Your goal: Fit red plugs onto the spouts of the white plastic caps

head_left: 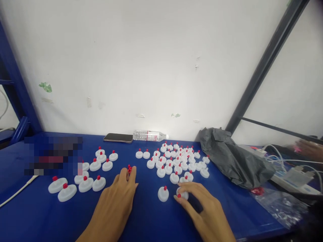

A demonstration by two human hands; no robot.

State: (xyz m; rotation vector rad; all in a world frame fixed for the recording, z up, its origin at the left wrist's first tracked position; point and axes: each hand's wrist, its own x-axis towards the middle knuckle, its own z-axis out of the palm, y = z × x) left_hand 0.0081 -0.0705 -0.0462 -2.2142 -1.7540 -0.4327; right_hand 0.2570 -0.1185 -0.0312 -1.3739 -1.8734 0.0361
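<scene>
My right hand (205, 203) has its thumb and forefinger around a white round lid with a red tip (185, 195), low over the blue table. Just left of it, a similar lid (163, 194) sits by itself. My left hand (117, 195) reaches over a few small red pieces (129, 169), its fingers bent slightly and apart; the fingertips are partly hidden. Many red-tipped white lids (176, 159) crowd together beyond my right hand. A looser group of the same lids (95, 164) lies left of my left hand. Their red tips mostly point up.
Against the white wall lie a phone (118, 137) and a clear water bottle (150, 135) on its side. A black plastic bag (234, 161) is on the right, with a power strip (297, 183) and a clear bag (282, 206) beyond. A white cable (19, 192) crosses the left side.
</scene>
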